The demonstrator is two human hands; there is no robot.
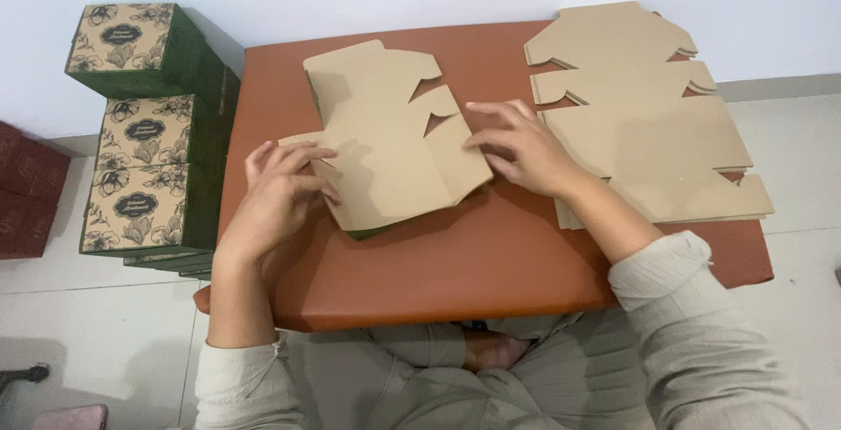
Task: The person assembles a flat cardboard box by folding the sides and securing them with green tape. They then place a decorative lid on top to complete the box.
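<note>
Hands press flat on a brown cardboard sheet mid-tabletop: left hand fingers spread on its left flap, right hand open on its right edge. Stacked sheets lie right.

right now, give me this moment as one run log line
left hand: on flat box blank, left edge | right hand: pressing its right flap | blank stack: right | folded green boxes: left of table

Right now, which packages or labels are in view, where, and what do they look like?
Flat box blank: table centre, under both hands, tan cardboard, green edge underneath.
Stack of blanks: table's right side, tan, die-cut flaps.
Finished boxes: stacked left of the table, green, cream floral tops.
Oval labels: dark, centred on each top.
Red boxes: far left edge, dark red.
</note>
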